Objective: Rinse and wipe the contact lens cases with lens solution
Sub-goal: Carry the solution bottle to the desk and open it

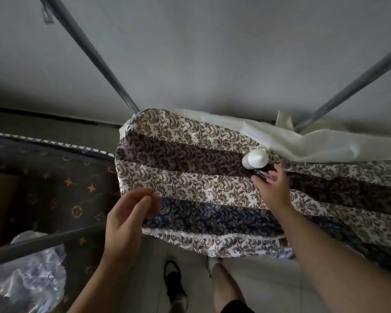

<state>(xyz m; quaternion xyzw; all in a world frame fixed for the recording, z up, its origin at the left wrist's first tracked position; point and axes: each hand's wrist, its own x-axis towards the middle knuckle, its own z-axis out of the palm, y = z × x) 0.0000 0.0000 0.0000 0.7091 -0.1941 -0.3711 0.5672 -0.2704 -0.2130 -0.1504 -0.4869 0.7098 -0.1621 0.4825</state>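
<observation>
Fingers on both my hands are loose and hold nothing. My right hand (272, 188) reaches out over the surface (190, 177), which is draped in a striped cloth printed with leafy scrolls; its fingertips are spread just beside one white bottle (255, 159), the lens solution I take it, standing upright near the far edge of the cloth. Something small and dark (261, 172) lies between my fingertips and the bottle's foot; it may be a lens case, but the shadow there is too deep for me to be sure, and I cannot count any cases. My left hand (128, 213) hovers at the near left corner of the cloth, fingers gently bent and blurred, well apart from the bottle. One pale sheet (303, 141) lies bunched behind the bottle. Three grey metal poles (95, 53) cross the view. Crumpled clear plastic (29, 274) sits low on the left, and my two feet (174, 283) show on the floor below.
</observation>
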